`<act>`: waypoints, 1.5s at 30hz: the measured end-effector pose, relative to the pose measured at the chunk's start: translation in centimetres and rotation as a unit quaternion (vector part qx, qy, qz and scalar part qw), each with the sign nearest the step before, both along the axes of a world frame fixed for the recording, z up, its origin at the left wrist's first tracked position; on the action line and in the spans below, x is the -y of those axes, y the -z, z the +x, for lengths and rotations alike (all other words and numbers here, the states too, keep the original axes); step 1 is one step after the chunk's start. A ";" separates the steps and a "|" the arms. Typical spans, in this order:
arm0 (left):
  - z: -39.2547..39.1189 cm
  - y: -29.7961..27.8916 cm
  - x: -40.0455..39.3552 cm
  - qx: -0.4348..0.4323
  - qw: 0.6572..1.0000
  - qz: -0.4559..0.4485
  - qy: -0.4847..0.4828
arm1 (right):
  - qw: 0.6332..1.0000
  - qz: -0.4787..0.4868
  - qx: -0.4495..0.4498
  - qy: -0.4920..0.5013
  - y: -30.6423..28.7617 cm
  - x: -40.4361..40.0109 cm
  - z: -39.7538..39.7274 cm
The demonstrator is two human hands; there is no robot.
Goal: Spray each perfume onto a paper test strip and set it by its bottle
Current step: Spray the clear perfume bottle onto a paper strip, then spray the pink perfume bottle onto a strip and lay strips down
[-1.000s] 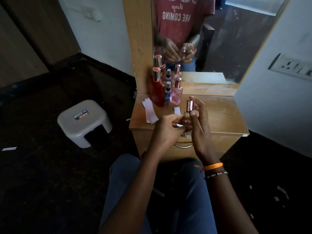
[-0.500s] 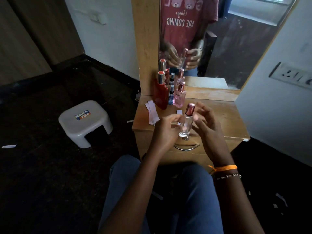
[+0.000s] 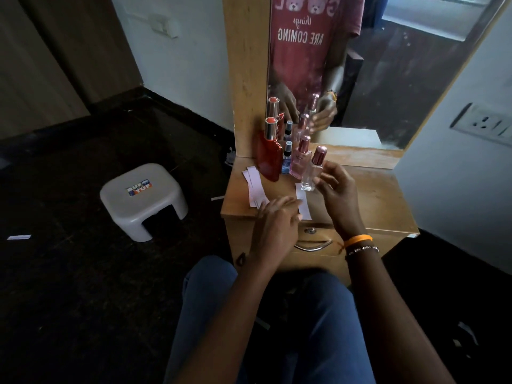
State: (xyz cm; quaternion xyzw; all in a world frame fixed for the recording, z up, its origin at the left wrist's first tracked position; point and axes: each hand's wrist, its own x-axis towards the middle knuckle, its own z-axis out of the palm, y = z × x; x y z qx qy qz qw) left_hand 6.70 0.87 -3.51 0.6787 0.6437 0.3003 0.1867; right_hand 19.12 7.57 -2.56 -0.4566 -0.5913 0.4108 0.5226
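Both hands have dropped from mid-air to the dresser top [image 3: 374, 200], and the clear bottle [image 3: 312, 173] that the left hand held half a second ago is now with the right. That right hand [image 3: 336, 189] has its fingers curled loosely beside the bottle, which looks tilted with its base over the far end of a strip [image 3: 304, 204]; I cannot tell whether it is gripped or only touched. Her left hand [image 3: 277, 220] lies low with fingers spread and relaxed, tips on the near part of that strip. Behind stand the red bottle [image 3: 268, 156], a small blue bottle [image 3: 286, 159] and the pink bottle [image 3: 300, 159], with spare strips [image 3: 253, 184] to their left
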 end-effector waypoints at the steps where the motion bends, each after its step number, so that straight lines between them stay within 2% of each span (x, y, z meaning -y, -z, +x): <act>1: 0.0 0.1 -0.1 -0.022 1.000 -0.009 0.010 | 1.000 0.004 0.011 -0.002 0.2 -0.4 -0.1; 7: -0.1 0.8 -0.4 -0.069 0.997 -0.011 0.045 | 0.999 0.008 0.036 0.000 1.2 -1.2 -0.9; 17: -0.4 1.4 -0.5 -0.040 0.998 -0.007 0.038 | 0.997 -0.021 0.069 0.026 1.7 -1.4 -0.8; 19: -0.4 1.4 -0.3 -0.019 0.999 0.010 0.033 | 0.995 -0.012 0.071 0.064 1.8 -0.7 -0.9; 22: -1.2 1.2 0.2 0.031 0.997 0.062 -0.023 | 0.975 0.081 0.103 0.181 1.6 1.4 -1.5; 25: -3.0 1.2 0.5 0.027 0.987 0.084 -0.135 | 0.970 0.123 0.145 0.152 1.5 2.7 -3.5; 28: -5.0 1.6 0.0 -0.009 0.983 0.037 -0.182 | 0.966 0.085 0.235 0.064 1.8 2.2 -6.6; 32: -5.8 3.1 -0.5 -0.025 0.991 0.007 -0.133 | 0.945 0.021 0.322 0.053 1.5 0.9 -9.7; 39: -5.9 2.8 0.0 -0.036 0.992 0.004 -0.124 | 0.964 -0.101 0.225 0.103 0.9 -0.1 -10.7; 45: -5.7 2.6 0.3 -0.038 0.991 0.005 -0.124 | 0.958 -0.139 0.220 0.122 0.3 -0.1 -10.5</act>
